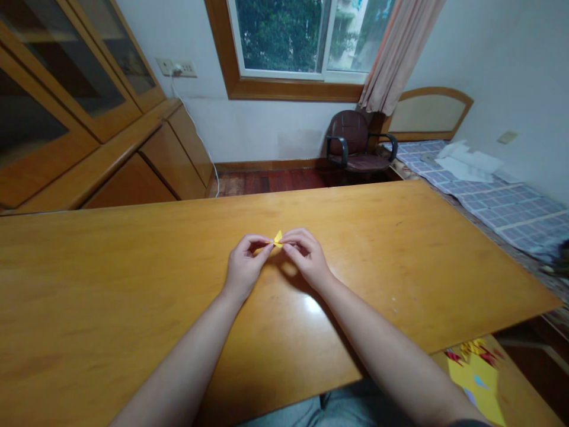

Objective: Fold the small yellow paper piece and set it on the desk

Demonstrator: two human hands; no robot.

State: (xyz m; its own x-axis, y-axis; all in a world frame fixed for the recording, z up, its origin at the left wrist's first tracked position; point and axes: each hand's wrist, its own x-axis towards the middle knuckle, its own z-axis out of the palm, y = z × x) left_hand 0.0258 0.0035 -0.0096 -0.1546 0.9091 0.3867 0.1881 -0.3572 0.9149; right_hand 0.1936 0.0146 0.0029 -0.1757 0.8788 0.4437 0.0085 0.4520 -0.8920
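A small folded yellow paper piece [278, 238] is held just above the wooden table [155, 284], with one pointed flap sticking up. My left hand [245, 265] pinches its left side between thumb and fingers. On the other side, my right hand [307, 255] grips it the same way, fingertips close to those of the left. The fingers hide much of the paper, so its full shape does not show. A shadow of the hands falls on the tabletop below.
At lower right, yellow paper sheets [478, 385] and several small red and yellow folded pieces [473, 351] lie on a lower surface. Beyond the table stand a brown armchair [351, 139] and a bed [484, 196]. A wooden cabinet [128, 178] is at left.
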